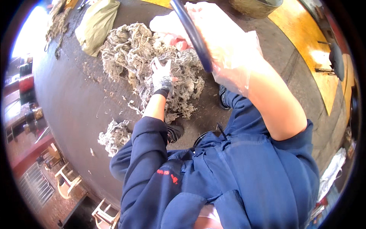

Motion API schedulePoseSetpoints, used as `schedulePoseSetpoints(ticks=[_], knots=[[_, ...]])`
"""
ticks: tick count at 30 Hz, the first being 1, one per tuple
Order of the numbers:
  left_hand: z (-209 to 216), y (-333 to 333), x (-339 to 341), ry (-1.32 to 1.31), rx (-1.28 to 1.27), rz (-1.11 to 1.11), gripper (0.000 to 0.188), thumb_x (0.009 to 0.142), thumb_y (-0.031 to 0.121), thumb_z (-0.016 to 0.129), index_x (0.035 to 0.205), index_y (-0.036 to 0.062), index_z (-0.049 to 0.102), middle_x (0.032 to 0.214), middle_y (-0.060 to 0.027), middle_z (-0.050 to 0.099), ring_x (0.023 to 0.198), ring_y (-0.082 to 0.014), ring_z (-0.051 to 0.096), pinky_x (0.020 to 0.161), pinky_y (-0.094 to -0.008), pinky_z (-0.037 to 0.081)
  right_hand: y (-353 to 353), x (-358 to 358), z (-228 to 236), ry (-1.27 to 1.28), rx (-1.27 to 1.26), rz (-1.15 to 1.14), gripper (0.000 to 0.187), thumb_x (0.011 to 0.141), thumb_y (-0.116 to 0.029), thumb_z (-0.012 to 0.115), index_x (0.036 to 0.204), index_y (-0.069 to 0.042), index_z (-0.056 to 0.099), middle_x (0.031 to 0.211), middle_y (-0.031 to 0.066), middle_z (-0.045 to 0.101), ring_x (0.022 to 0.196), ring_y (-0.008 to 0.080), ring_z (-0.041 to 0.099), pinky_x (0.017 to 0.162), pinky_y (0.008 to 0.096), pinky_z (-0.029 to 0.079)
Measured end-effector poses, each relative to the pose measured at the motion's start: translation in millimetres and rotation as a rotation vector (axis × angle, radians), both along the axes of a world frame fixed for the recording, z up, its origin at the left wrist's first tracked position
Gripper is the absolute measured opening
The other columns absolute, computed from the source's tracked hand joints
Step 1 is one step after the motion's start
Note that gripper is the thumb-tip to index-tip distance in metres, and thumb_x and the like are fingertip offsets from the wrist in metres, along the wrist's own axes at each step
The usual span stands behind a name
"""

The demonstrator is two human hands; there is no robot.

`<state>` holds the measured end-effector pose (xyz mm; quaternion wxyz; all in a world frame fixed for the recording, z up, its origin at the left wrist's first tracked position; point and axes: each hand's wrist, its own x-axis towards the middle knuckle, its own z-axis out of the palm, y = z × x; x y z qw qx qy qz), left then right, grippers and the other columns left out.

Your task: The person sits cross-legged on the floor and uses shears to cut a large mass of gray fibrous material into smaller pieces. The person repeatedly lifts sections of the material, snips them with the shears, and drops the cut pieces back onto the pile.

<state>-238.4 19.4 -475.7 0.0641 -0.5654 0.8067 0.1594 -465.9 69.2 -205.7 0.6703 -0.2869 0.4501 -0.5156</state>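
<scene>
A large heap of grey, matted fibre [129, 49] lies on the dark floor in front of me. My left hand [162, 78], in a pale glove with a dark cuff, rests on its near side with fingers spread. Close to the camera, my right hand [225, 45] is raised in a clear plastic glove and badly overexposed; how its fingers are set does not show. A dark curved bar [192, 34] crosses in front of that hand, and I cannot tell whether the hand holds it. A smaller fibre clump [115, 137] sits by my left knee.
An olive cloth bundle [97, 26] lies beyond the heap, with more fibre [57, 19] farther left. A round metal basin [256, 7] stands at the top right near a yellow board [305, 45]. Wooden stools [68, 180] are at the lower left. White sheeting [333, 168] lies far right.
</scene>
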Motion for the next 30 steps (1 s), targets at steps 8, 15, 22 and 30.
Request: schedulePoseSetpoints(ticks=[8,15,22,30], knots=[[66.0,-52.8,44.0,0.330,0.165,-0.009,0.039,0.078,0.031,0.079,0.105,0.0036,0.069,0.099,-0.0171,0.070,0.092,-0.0312,0.066,0.084,-0.0401,0.053,-7.6,-5.3,-7.9,1.101,-0.529,-0.042,0.022,0.092,-0.031,0.061,0.091,-0.011,0.071,0.076,0.0066,0.064,0.070,0.0190,0.063,0.065,0.0316,0.050],[270.7,-39.6,69.5,0.951,0.104,0.230,0.034,0.094,0.021,0.068,0.122,0.0025,0.066,0.111,-0.0051,0.069,0.098,-0.0134,0.059,0.090,-0.0295,0.045,-17.4,14.7,15.3,1.602,-0.660,-0.054,0.026,0.091,-0.032,0.057,0.089,-0.014,0.076,0.083,0.0100,0.069,0.080,0.0255,0.067,0.077,0.0368,0.053],[384.6,-26.8,95.5,0.857,-0.359,0.226,0.052,0.091,0.021,0.070,0.135,-0.0018,0.053,0.126,-0.0122,0.063,0.112,-0.0214,0.060,0.100,-0.0348,0.045,-6.5,40.1,30.0,1.448,-0.555,0.217,0.028,0.091,-0.028,0.054,0.088,-0.009,0.075,0.088,0.0142,0.071,0.086,0.0285,0.068,0.077,0.0389,0.053],[483.8,-27.0,88.3,1.043,-0.499,0.181,0.050,0.091,0.023,0.070,0.130,-0.0055,0.057,0.126,-0.0151,0.064,0.108,-0.0207,0.065,0.095,-0.0320,0.052,-20.6,51.9,22.2,1.115,-0.510,0.076,0.043,0.083,-0.045,0.068,0.086,-0.002,0.071,0.085,0.0171,0.069,0.090,0.0329,0.067,0.084,0.0389,0.051]])
